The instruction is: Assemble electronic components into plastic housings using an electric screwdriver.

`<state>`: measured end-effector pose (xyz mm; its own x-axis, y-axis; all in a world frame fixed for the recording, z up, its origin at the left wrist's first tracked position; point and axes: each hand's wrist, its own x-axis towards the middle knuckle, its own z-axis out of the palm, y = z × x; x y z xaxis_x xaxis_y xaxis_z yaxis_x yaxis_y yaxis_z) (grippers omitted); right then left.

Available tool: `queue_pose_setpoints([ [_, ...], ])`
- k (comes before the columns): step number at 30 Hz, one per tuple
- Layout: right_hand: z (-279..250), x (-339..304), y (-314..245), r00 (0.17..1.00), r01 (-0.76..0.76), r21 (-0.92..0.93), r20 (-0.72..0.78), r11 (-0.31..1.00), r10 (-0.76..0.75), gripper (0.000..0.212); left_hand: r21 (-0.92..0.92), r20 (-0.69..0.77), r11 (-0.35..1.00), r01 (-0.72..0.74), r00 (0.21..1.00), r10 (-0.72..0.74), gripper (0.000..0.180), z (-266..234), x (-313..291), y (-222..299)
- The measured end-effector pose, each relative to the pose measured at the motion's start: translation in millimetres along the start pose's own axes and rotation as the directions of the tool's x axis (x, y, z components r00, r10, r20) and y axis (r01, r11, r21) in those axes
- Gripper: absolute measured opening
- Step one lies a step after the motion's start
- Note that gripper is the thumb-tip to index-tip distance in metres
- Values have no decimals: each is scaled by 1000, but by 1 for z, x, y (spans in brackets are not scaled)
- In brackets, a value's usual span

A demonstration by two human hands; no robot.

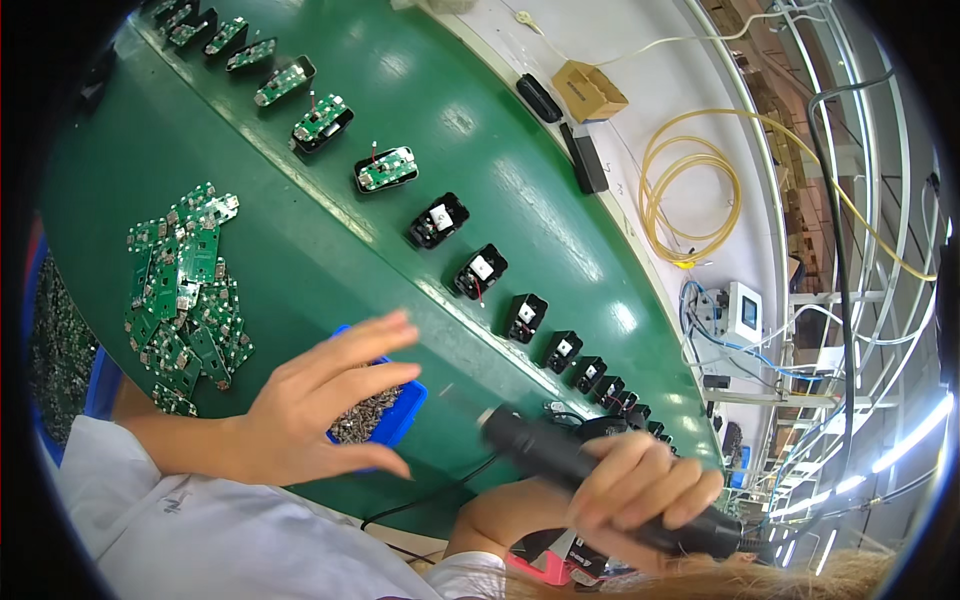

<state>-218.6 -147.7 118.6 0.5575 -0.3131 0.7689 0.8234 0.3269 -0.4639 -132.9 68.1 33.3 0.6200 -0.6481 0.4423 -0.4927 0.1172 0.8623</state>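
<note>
My right hand is wrapped round a black electric screwdriver, its tip pointing up and to the left over the near part of the green table. Fingers apart and holding nothing, my left hand hovers over a blue tray of small metal screws and hides part of it. Beyond my hands runs a diagonal row of black plastic housings. Those towards the far left carry green circuit boards, such as this fitted housing. Nearer ones, like this housing, show a white part inside.
A heap of loose green circuit boards lies left of my left hand. At the left edge stands a blue bin of small parts. A coiled yellow hose, an open cardboard box and black cases are on the white far side.
</note>
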Motion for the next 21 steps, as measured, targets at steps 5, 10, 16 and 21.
queue_pose_setpoints([
  [5, -87, 6, 16, 977, 43, -519, -157, 853, -144, 56, 475, 364, 857, -201, 931, 17, 27, 1, -19, -16],
  [10, -139, 6, 38, 948, -130, -615, -306, 778, -83, 52, 481, 475, 818, -314, 878, 57, 10, -3, -21, -30],
  [16, -155, 3, 47, 921, -193, -641, -380, 743, -88, 49, 480, 478, 809, -340, 875, 84, 10, -2, -20, -33],
  [21, -159, 2, 56, 890, -212, -626, -441, 750, -116, 52, 480, 476, 811, -334, 876, 79, 11, -3, -20, -33],
])
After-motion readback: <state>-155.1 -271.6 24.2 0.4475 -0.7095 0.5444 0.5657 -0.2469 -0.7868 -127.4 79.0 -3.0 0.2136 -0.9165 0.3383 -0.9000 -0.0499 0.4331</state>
